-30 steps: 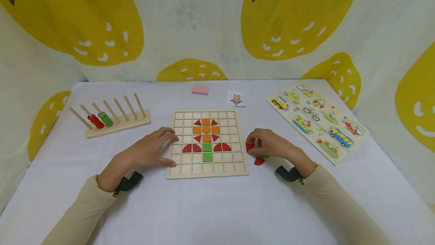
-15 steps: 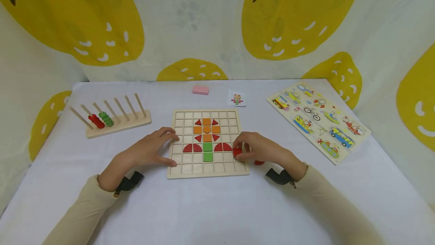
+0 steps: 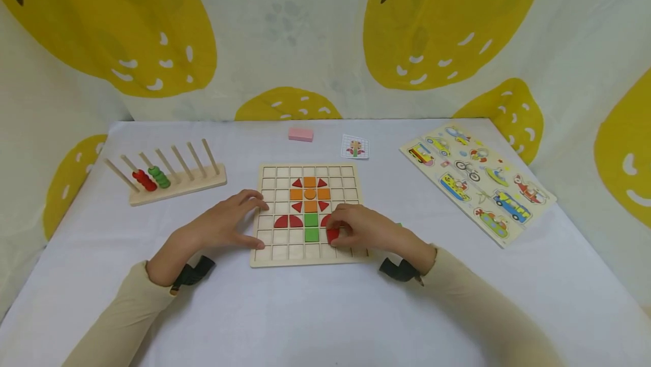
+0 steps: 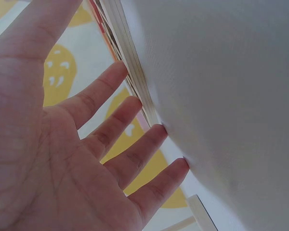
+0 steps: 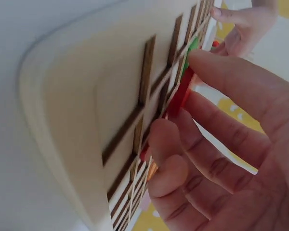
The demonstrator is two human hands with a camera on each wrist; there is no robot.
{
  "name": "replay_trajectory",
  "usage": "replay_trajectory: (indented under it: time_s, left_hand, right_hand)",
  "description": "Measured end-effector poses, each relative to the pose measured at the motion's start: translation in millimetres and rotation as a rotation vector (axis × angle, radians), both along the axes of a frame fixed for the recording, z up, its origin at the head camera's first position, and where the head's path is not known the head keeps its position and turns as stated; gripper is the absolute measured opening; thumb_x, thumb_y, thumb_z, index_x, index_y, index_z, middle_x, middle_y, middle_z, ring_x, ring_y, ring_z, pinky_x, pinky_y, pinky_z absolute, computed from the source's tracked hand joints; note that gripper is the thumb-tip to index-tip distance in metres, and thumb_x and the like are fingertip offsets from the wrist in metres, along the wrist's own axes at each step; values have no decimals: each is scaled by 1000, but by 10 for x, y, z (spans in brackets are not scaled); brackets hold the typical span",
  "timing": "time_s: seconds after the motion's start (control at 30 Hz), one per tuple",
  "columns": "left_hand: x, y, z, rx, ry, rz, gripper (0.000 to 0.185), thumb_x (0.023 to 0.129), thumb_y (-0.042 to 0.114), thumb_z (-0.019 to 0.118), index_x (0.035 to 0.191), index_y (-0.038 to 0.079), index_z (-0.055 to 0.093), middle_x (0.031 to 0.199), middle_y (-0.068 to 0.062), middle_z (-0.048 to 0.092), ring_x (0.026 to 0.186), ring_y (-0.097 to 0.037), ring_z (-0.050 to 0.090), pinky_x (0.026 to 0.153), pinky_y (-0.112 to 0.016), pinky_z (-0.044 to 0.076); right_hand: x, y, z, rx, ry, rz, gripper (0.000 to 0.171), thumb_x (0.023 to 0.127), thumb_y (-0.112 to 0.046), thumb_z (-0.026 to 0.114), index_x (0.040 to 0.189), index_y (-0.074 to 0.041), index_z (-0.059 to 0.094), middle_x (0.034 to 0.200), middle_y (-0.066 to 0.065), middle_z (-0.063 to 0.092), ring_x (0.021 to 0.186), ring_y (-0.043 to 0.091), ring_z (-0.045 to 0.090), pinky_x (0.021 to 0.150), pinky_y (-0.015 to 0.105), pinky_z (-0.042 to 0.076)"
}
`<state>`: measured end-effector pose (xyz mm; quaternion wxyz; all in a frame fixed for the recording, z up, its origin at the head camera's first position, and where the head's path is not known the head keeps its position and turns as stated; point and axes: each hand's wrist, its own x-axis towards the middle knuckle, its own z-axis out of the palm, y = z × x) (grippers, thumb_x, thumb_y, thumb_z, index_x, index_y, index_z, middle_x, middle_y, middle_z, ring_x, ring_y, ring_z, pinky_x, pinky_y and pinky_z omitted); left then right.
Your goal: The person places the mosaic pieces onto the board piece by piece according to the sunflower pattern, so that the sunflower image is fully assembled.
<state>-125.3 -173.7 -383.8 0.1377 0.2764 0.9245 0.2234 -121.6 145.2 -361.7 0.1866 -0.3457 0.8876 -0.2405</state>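
While the left hand [image 3: 224,224] rests flat-fingered against the grid board [image 3: 269,257], the right hand [image 3: 358,228] pinches a red piece [image 3: 333,235].

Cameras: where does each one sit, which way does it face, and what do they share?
Head: worn high, facing forward and down at the grid board; both forearms, left hand and right hand show.
Left wrist: under the palm, looking along the fingers to the board's edge.
Right wrist: looking along the grip on a red piece.
Shared: all three show the board.
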Motion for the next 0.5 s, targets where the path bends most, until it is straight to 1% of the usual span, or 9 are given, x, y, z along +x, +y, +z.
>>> replay_trajectory:
  time_s: [0.17, 0.33, 0.5]
  left_hand:
    - [-1, 1, -2, -1, 5, -2, 71, 76, 49, 80, 131, 14, 52, 145, -13, 39, 131, -40, 41, 104, -60, 35]
    - [-3, -2, 4, 1, 7, -6, 71, 75, 49, 80, 130, 13, 52, 144, -13, 40, 130, -40, 42, 104, -60, 36]
    - [-6, 5, -5, 4, 0, 2, 72, 75, 48, 81, 131, 14, 52, 144, -12, 40, 130, -39, 42, 105, -59, 36]
  right_hand:
    - [2, -28, -7, -10, 22, 16, 27, 85, -17, 77, 109, -5, 70, 94, 1, 61, 74, 13, 50, 64, 19, 43]
    - [-9, -17, -27, -2, 19, 12, 21, 88, -14, 74, 107, -6, 70, 94, 0, 62, 75, 13, 50, 64, 19, 43]
    - [-23, -39, -59, -20, 38, 26, 17, 89, -12, 72, 105, -6, 71, 95, 0, 63, 77, 15, 52, 66, 20, 44]
